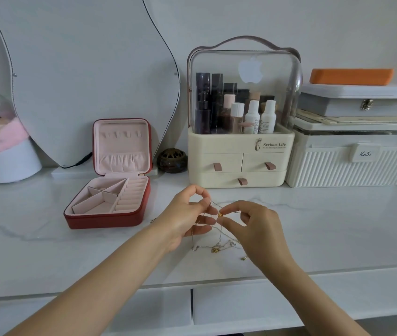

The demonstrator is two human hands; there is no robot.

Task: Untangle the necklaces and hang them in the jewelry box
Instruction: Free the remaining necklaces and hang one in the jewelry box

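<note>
Head view shows both hands at the centre of the frame, just above the table (47, 238). Left hand (187, 219) pinches the thin chains of the necklaces (217, 246); right hand (253, 226) pinches a small gold pendant (220, 215) between thumb and finger. Loose chain ends hang below the fingers onto the table. Open jewelry box (110, 202) stands left of the hands, nearer the left hand, its lid hooks empty. A cosmetics organizer (238, 161) stands behind, out of the way.

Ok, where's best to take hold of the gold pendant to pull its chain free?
Pinch the gold pendant itself, coming from the right: it hangs raised between both hands, clear of the tangle on the table. The right hand already pinches beside it; the left hand holds the chains.
</note>
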